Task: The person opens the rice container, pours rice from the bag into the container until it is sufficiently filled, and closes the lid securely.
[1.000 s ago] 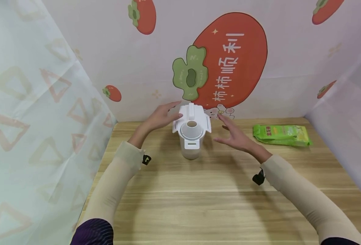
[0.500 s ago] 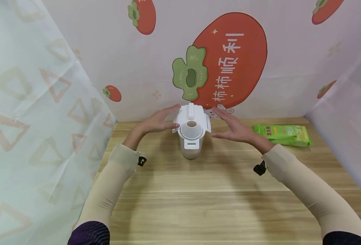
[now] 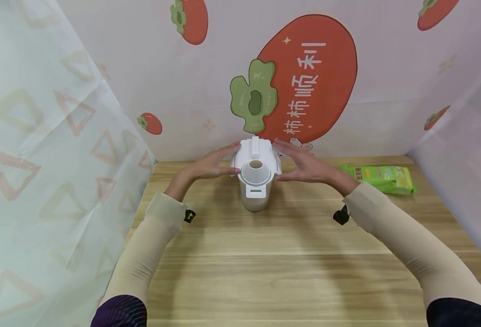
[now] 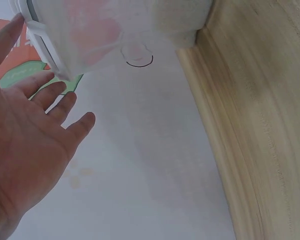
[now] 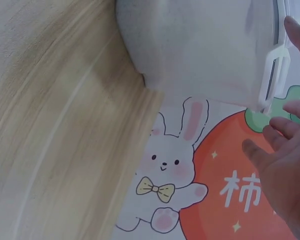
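Observation:
A translucent white plastic container (image 3: 253,203) stands upright on the wooden table against the back wall. Its white lid (image 3: 244,154) has a raised handle (image 3: 255,147), a round cap with a hole and latches at the sides. My left hand (image 3: 212,166) is at the lid's left edge, fingers extended; in the left wrist view its thumb tip meets the lid rim and the fingers are by the side latch (image 4: 46,50). On the opposite side my right hand (image 3: 306,166) frames the lid likewise, its thumb at the rim beside the other latch (image 5: 275,75). Something pale lies inside the container.
A green packet (image 3: 383,178) with yellow print lies on the table (image 3: 265,272) at the back right. Patterned cloth walls (image 3: 191,100) enclose the table at the back, left and right.
My right hand has moved left from beside the container to the lid's edge. My left hand has shifted slightly down along its side. The container has stayed in place.

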Action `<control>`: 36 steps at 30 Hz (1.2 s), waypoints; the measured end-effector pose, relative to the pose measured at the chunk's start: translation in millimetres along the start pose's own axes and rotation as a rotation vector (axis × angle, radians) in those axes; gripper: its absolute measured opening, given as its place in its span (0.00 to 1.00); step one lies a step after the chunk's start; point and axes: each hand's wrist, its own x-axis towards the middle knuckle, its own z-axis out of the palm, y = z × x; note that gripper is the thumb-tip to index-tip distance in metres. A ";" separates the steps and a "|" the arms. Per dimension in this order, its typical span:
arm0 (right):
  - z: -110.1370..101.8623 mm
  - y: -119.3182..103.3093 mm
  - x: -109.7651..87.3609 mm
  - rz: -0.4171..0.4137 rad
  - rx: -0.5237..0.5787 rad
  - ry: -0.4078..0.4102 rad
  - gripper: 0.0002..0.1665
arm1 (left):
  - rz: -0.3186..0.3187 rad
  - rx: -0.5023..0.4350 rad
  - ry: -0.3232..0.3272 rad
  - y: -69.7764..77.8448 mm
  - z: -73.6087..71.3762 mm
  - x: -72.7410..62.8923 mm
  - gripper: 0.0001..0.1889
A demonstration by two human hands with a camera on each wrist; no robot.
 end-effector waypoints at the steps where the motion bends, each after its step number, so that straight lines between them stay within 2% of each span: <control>1: 0.5 -0.6 1.1 -0.003 -0.004 -0.005 0.64 | 0.000 0.001 -0.003 -0.5 0.5 -0.3 0.49; 9: 3.8 -1.2 6.3 0.001 -0.043 -0.028 0.60 | 0.007 -0.003 -0.025 -4.5 3.0 -1.4 0.47; 16: 4.0 -1.3 6.6 0.022 -0.046 -0.049 0.61 | -0.001 -0.018 -0.036 -4.8 3.8 -1.0 0.47; 36: 6.9 -0.5 6.3 0.066 -0.044 -0.021 0.62 | -0.030 0.005 -0.044 0.5 2.1 -2.0 0.48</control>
